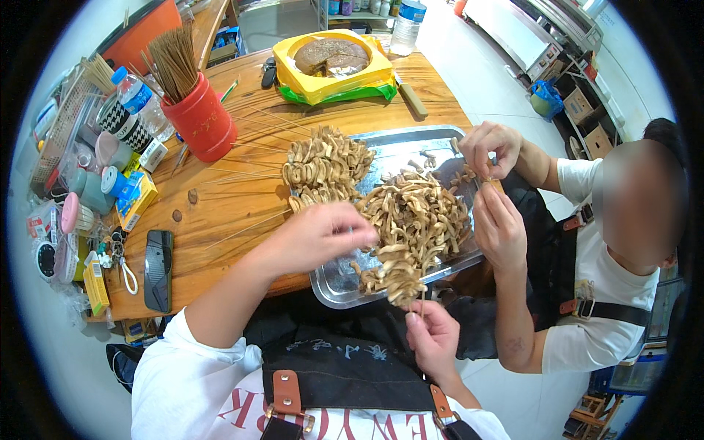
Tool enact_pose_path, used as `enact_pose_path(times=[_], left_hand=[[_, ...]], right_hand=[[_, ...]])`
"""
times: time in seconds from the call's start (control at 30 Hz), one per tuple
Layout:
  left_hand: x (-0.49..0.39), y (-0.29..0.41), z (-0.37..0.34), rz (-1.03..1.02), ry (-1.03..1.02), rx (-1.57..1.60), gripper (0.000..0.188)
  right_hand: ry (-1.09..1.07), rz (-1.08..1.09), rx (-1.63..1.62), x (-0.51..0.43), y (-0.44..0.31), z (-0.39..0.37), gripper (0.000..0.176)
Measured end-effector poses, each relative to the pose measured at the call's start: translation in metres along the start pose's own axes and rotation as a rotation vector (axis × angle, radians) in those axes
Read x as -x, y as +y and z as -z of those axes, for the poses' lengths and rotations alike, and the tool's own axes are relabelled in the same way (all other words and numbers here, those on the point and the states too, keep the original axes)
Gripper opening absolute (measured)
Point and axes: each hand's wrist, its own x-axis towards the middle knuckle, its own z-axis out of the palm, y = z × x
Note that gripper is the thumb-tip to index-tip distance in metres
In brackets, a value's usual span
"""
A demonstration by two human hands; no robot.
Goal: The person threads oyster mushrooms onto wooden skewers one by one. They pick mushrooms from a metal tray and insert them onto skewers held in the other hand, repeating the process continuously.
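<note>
Between its thumb and fingers, my right hand (pixel 433 335) grips wooden skewers whose upper part carries a bunch of folded brown strips (pixel 404 278), perhaps mushroom or tofu skin. My left hand (pixel 335 234), blurred, is raised over the near left part of a metal tray (pixel 335 300); whether its fingers hold anything cannot be told. A heap of loose brown strips (pixel 421 212) lies in the tray. Loaded skewers (pixel 327 162) rest at the tray's left side, their bare ends pointing left over the wooden table (pixel 247 220).
A co-worker's hands (pixel 495 192) work at the tray's right edge. A red cup of skewers (pixel 201 118), a boxed round cake (pixel 333 58), a knife (pixel 412 99) and a bottle (pixel 408 27) stand or lie beyond. At left are a phone (pixel 158 269) and clutter.
</note>
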Motion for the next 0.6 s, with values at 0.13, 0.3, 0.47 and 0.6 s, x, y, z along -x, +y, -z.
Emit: enact_pose_path(times=[0.13, 0.3, 0.47, 0.6], left_hand=[[-0.021, -0.011, 0.001, -0.232, 0.352, -0.757, 0.014], [-0.027, -0.019, -0.002, -0.330, 0.254, -1.009, 0.010], [-0.024, -0.022, 0.000, -0.404, 0.203, -1.027, 0.009], [-0.024, -0.017, 0.004, -0.420, 0.154, -1.083, 0.008]], right_hand=[[0.047, 0.022, -0.018, -0.002, -0.006, 0.003, 0.016], [0.031, 0.014, -0.024, 0.001, -0.003, 0.004, 0.016], [0.015, 0.000, -0.019, 0.003, 0.003, 0.006, 0.016], [0.007, 0.008, -0.020, 0.002, 0.003, 0.003, 0.016]])
